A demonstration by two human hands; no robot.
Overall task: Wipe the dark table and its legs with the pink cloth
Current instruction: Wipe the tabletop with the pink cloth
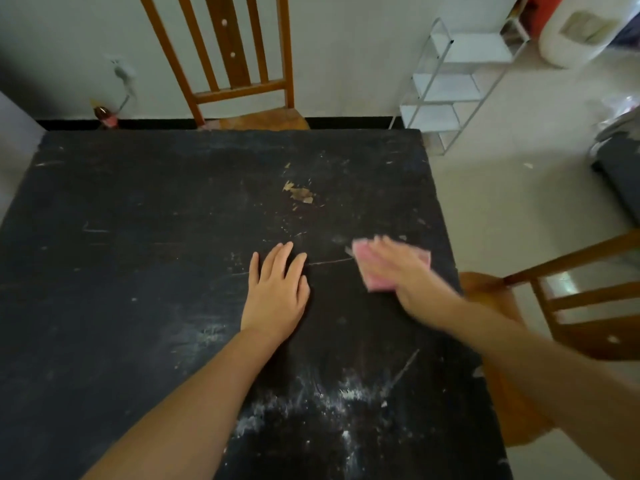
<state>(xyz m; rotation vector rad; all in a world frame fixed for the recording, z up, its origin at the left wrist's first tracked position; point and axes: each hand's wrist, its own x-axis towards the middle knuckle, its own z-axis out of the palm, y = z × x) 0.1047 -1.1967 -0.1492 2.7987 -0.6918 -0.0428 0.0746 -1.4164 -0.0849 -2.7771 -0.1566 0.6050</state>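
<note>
The dark table (138, 209) fills most of the view, its top scratched, with white powdery smears near the front and brownish flakes near the middle. My left hand (277, 292) rests flat on the tabletop with straight fingers. Right of it, my right hand (398, 271) presses the pink cloth (372, 271) flat against the top near the right edge; both look motion-blurred. The cloth shows under and around the fingers. The table legs are hidden.
A wooden chair (239, 81) stands behind the far edge. Another wooden chair (571, 299) sits at the right side, close to my right arm. A white metal rack (450, 88) stands on the floor at the back right, and a dark cushion (620, 174) lies far right.
</note>
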